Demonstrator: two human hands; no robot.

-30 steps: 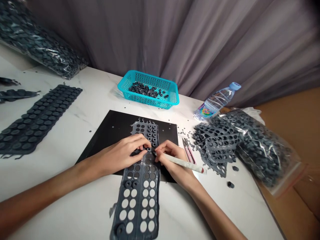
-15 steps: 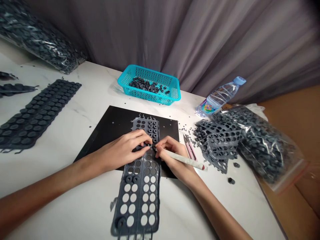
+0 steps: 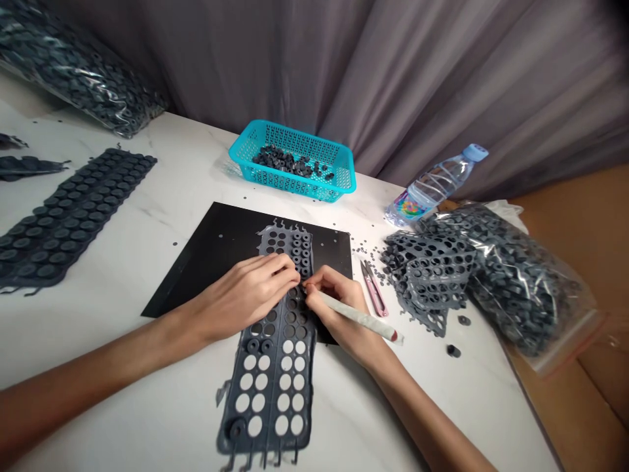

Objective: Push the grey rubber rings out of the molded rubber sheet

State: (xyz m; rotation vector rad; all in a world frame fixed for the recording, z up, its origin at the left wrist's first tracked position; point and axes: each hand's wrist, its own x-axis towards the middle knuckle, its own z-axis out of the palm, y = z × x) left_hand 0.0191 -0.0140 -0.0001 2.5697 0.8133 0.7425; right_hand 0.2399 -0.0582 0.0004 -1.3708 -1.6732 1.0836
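A dark grey rubber sheet (image 3: pixel 275 393) with rows of round holes lies lengthwise in front of me, its far half over a black mat (image 3: pixel 196 262). Small rubber rings (image 3: pixel 301 246) still sit in some holes, mostly along the far right rows. My left hand (image 3: pixel 258 282) rests across the sheet, fingers closed and tips pinched together at its middle; whatever they grip is hidden. In my right hand (image 3: pixel 339 301) is a pen-like tool (image 3: pixel 366 318) wrapped in white with a red end. Its tip meets the sheet beside my left fingertips, and is mostly covered by my fingers.
Behind the mat stands a turquoise basket (image 3: pixel 295 183) of rubber rings. To the right lie pink-handled snips (image 3: pixel 375 292), holed sheets (image 3: pixel 432 275), a water bottle (image 3: pixel 435 187) and a bag of rings (image 3: pixel 525 295). Leftward are another sheet (image 3: pixel 73 216) and a full bag (image 3: pixel 83 72).
My left fingers have drawn together and now cover the small ring that showed between thumb and finger. The right hand keeps its hold on the tool. The view has shifted slightly.
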